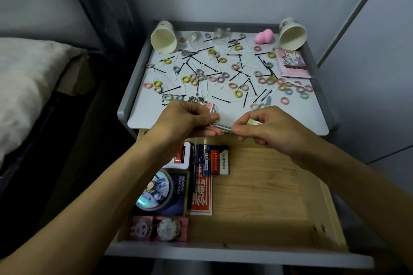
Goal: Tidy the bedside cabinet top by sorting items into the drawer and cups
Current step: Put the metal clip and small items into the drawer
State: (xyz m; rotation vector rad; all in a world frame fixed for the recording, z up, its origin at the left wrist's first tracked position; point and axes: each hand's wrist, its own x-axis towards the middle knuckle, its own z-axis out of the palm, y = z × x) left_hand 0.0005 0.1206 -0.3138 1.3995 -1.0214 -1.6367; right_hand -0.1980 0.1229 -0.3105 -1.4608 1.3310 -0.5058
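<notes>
Both hands meet at the front edge of the top (290,118), just above the open drawer (257,185).

- Left hand (190,118): fingers curled, thumb and forefinger pinching one end of a thin flat stack (221,127). Could be cards; can't tell.
- Right hand (270,129): also curled, pinching the other end. Something pale shows by its thumb; unclear what.
- Stack: off the surface, held between the two hands, over the gap where top meets drawer.
- Keychain (196,98): lies just behind the left knuckles, touching or nearly touching the hand.
- Top: covered in ties (238,94) and pins (221,99), mixed and overlapping. Sponge (263,37) and packet (292,63) near the back right.
- Left cup (163,40) and right cup (292,37): both on their sides at the back corners, mouths facing forward, nothing visible inside.
- Drawer: left side already packed with a tin (154,192), a red box (201,196) and more; right side bare wood.

Risks, as I judge them:
- The grip is only fingertips at two ends. If one hand lets go early, the stack could fan out and scatter.
- The keychain's rings could snag the left hand and get dragged off the front lip.
- Ties near the front edge could be swept into the drawer by a wrist.
- The cups need standing up first; filled sideways they would roll or spill.
- Pins tangled through ties may come up together and land in the wrong cup.
</notes>
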